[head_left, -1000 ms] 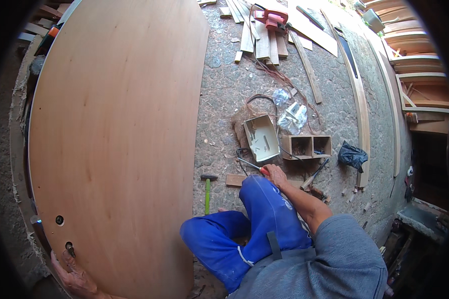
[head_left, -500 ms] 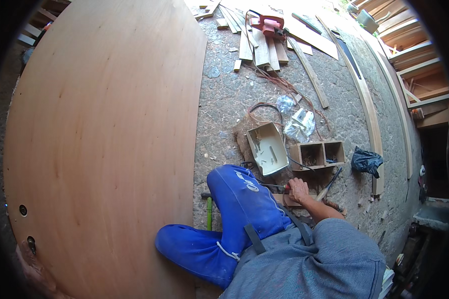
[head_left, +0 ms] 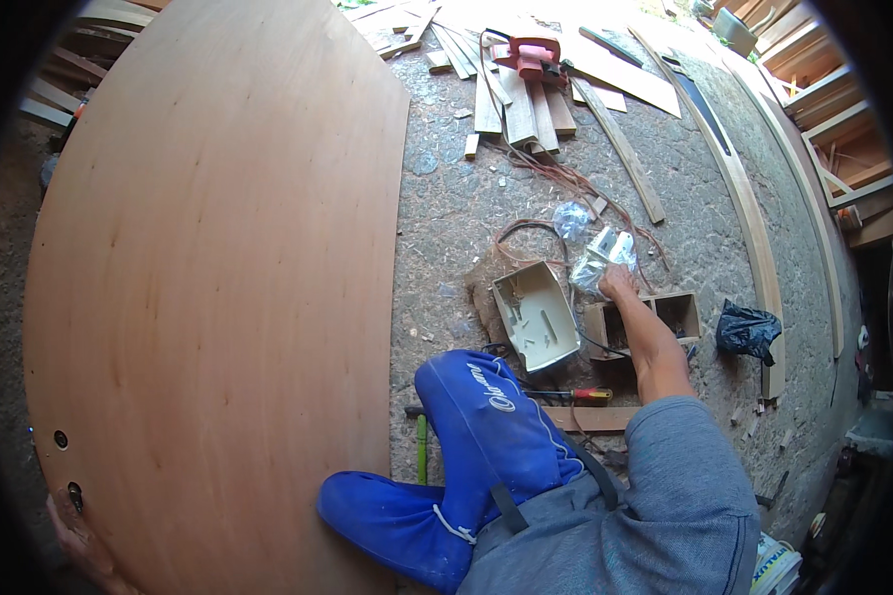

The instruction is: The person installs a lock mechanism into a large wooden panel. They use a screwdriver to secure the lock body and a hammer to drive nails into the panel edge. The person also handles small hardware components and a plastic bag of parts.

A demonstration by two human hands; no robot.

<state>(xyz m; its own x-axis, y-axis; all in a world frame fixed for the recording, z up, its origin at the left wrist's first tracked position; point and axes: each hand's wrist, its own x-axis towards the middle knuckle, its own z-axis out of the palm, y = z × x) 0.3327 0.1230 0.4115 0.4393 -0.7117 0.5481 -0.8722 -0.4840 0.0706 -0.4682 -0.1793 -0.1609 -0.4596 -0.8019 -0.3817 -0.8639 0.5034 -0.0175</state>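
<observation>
A large plain wooden door (head_left: 218, 297) stands along my left side, with a round lock fitting (head_left: 61, 439) and another dark metal fitting (head_left: 75, 496) near its lower left edge. My left hand (head_left: 77, 540) grips that edge beside the fittings, some fingers hidden. My right hand (head_left: 619, 282) is stretched forward, its fingers closed on a clear plastic bag (head_left: 593, 266) with white pieces inside. Below that arm, a screwdriver (head_left: 592, 396) with a red and yellow handle lies by a wooden strip (head_left: 605, 419). A two-part wooden box (head_left: 687, 339) is partly covered by my forearm.
A cream tray (head_left: 536, 317) holding small parts sits near my knee. Right of the box lies a black plastic bag (head_left: 749, 330). Farther off are a red power tool (head_left: 533, 59) on stacked boards, tangled cords (head_left: 566, 178), a handsaw (head_left: 700, 109) and long timber strips (head_left: 739, 218).
My right hand has left the screwdriver and moved forward to the clear plastic bag. The screwdriver now lies on the floor. My left hand stays at the door's edge.
</observation>
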